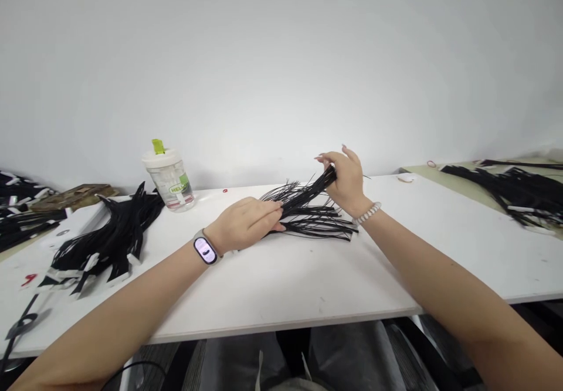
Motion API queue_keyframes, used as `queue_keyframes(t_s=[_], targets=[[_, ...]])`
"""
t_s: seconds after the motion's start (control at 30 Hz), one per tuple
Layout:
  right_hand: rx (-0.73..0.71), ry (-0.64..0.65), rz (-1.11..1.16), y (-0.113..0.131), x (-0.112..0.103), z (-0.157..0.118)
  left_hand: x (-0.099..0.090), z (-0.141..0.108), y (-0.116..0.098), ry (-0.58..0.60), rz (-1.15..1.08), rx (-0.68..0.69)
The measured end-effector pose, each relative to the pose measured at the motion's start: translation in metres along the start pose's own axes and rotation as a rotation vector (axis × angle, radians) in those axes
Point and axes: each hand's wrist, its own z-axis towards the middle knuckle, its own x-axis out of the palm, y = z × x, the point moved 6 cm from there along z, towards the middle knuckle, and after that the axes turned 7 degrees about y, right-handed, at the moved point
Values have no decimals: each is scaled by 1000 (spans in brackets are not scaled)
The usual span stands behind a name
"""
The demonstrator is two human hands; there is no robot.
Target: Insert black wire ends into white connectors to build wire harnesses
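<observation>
A bundle of thin black cables (308, 200) fans out over the white table in front of me. My left hand (248, 224) is closed over its left part, pressing the strands near the tabletop. With my right hand (344, 179) I grip one raised clump of the strands near their right ends, some fingers lifted away from it. Beneath that clump, other strands lie on the table with their ends pointing right. What lies under my left palm is hidden.
Black cable bundles with white ends (105, 238) lie at the left, beside a clear cup with a white lid (169, 180). Farther left is a brown block (73, 196). More black cables (510, 191) rest at the right. The white table's (290, 320) front edge is near my lap.
</observation>
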Motion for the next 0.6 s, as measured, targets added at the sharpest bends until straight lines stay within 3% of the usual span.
queue_keyframes(t_s=[0.13,0.2,0.33,0.47,0.6], targets=[[139,419,-6,-11,20,-4,-8,-5,14,-66,-14,-63],[132,551,-20,-13,31,-9,-17,-13,32,-135,24,-194],[154,639,-82,-21,45,-17,-35,-36,77,-275,71,-546],[178,661,-122,-15,50,-17,-35,-47,104,-272,40,-709],[154,653,-59,9,51,-12,-37,-39,112,-372,-89,-782]])
